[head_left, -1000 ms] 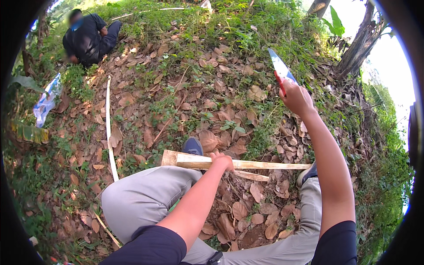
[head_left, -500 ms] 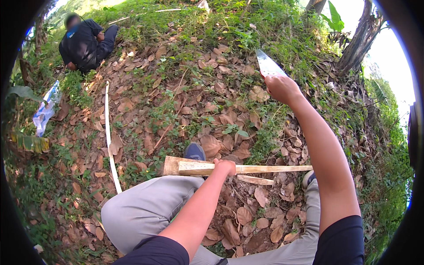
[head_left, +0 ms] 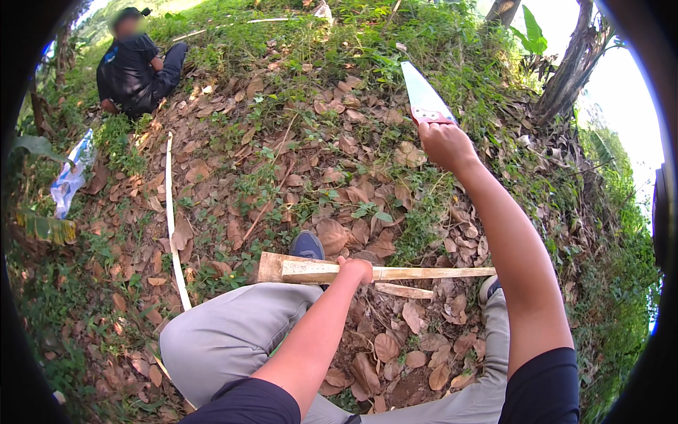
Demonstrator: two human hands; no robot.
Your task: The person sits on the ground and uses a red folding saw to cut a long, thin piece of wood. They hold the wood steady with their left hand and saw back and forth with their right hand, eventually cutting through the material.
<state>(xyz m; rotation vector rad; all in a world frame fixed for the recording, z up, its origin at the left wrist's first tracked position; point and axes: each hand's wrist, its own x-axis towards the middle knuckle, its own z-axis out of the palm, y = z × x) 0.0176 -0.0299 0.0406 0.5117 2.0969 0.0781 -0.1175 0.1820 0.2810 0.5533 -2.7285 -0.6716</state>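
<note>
My left hand is closed around a long pale split bamboo strip that lies crosswise in front of my knees. Beneath the strip's left end is a brown wooden block, near my blue shoe. A shorter pale piece of wood shows just below the strip. Out ahead and to the right, my right hand grips a handsaw by its red handle. The saw's bright blade points up and away, well apart from the bamboo.
Dry leaves and low weeds cover the ground. A long pale strip lies to the left, with a blue and white plastic bag beyond it. Another person sits at the far left. A tree trunk stands at the far right.
My right hand has turned the saw, so its blade stands more upright and its red handle shows more. My left hand stays on the bamboo strip. The other person's head has lifted.
</note>
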